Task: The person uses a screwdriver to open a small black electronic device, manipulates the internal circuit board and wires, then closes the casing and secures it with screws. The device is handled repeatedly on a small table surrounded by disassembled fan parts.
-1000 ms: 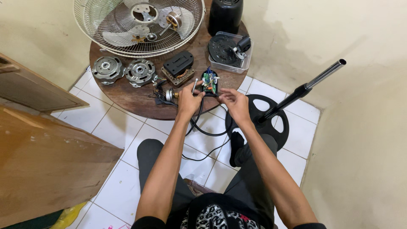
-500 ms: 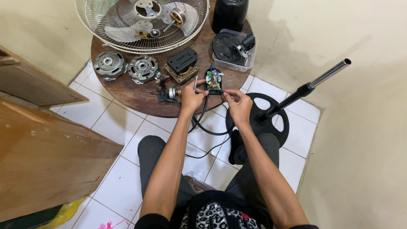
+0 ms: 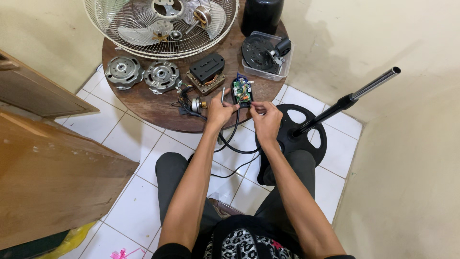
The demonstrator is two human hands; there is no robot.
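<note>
My left hand [image 3: 220,112] grips a thin metal screwdriver [image 3: 222,94] and a black cable [image 3: 233,139] at the near edge of the round wooden table [image 3: 153,108]. My right hand [image 3: 266,116] pinches thin wires just below a small green circuit board [image 3: 243,91] in a black housing. The black cable loops down from the board between my arms toward the floor.
On the table lie a wire fan guard with blades [image 3: 160,21], two grey motor halves [image 3: 143,74], a black motor block [image 3: 207,70], a small motor with wires [image 3: 191,103], a clear tray [image 3: 266,52] and a black cylinder [image 3: 261,14]. A fan stand base with pole [image 3: 335,108] sits right; wooden boards [image 3: 52,168] lie left.
The view has shifted slightly closer to the table. Both hands stay at the circuit board, with the fingers working the wires only a little.
</note>
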